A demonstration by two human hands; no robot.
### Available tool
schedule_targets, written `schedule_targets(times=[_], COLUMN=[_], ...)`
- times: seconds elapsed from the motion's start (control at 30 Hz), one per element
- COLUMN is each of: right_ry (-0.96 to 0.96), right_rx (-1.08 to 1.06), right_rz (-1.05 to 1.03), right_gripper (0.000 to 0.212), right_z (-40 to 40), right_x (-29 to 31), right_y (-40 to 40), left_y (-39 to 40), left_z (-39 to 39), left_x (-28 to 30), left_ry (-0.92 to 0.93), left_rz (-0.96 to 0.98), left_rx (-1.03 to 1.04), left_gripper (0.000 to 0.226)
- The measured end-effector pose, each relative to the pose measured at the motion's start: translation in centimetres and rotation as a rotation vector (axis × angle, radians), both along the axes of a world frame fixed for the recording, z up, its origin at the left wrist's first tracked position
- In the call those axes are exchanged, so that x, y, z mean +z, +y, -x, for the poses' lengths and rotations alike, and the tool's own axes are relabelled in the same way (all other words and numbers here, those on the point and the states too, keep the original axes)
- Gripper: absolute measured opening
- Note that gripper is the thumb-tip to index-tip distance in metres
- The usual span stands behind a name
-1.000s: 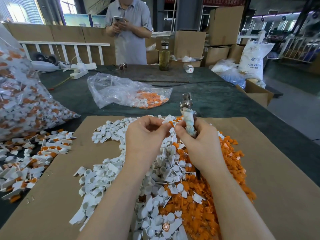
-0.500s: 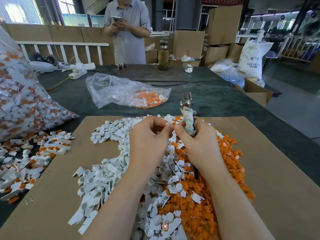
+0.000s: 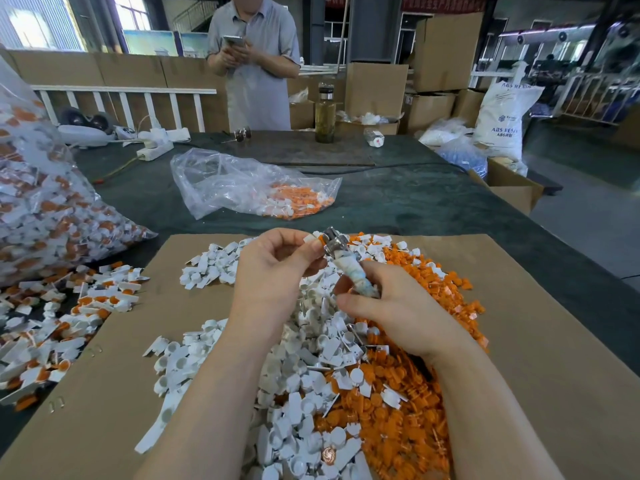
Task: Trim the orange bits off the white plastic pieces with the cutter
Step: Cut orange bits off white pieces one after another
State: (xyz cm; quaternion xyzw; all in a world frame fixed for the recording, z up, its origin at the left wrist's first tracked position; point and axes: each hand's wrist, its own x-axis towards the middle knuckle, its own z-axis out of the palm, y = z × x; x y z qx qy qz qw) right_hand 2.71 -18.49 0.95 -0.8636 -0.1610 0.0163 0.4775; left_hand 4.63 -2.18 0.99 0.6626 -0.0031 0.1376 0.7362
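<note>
We've got the small white plastic piece w/ an orange bit (image 3: 313, 240) pinched btw thumb and fingertips of our left hand (image 3: 277, 268), lifted above the brown cardboard sheet (image 3: 540, 341). Our right hand (image 3: 391, 306) is clenched round the tape-wrapped handle of the metal-headed cutter (image 3: 346, 263).

Change vs half a sec ago: the cutter stood near upright btw the two hands; now it's tilted left, its metal head touching the piece right at the orange end. Left hand has also come up and away from the heap. We read that as the cut being lined up or just biting – can't tell if the blades have closed, too small to see.

Under our wrists: heap of trimmed white plastic pieces (image 3: 304, 358) and the pile of cut-off orange bits (image 3: 415, 410) to the right, so plenty's done. Untrimmed white-and-orange pieces (image 3: 69, 306) lie off to the left, w/ more in the clear plastic bag (image 3: 41, 220), so lots left.
</note>
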Motion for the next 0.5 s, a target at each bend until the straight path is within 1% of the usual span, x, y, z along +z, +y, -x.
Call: schedule_targets(times=[0.23,0.33,0.5], right_ry=[-0.027,-0.078,-0.088], right_rx=[-0.009,-0.035,-0.056], right_rz=[0.057,0.107,0.108], right_gripper=[0.006,0.012,0.011], right_z=[-0.4,-0.5,-0.7], right_x=[-0.7,-0.9,-1.2], right_y=[0.4,0.7,1.2], left_y=[0.2,0.2,0.4], left_z=[0.0,0.0,-0.1], left_x=[-0.1,-0.1,-0.1], left_ry=[0.010,0.019,0.010], left_rz=[0.033,0.065,0.066], left_rx=[-0.029,-0.034,-0.034], left_gripper=[0.011,0.011,0.006])
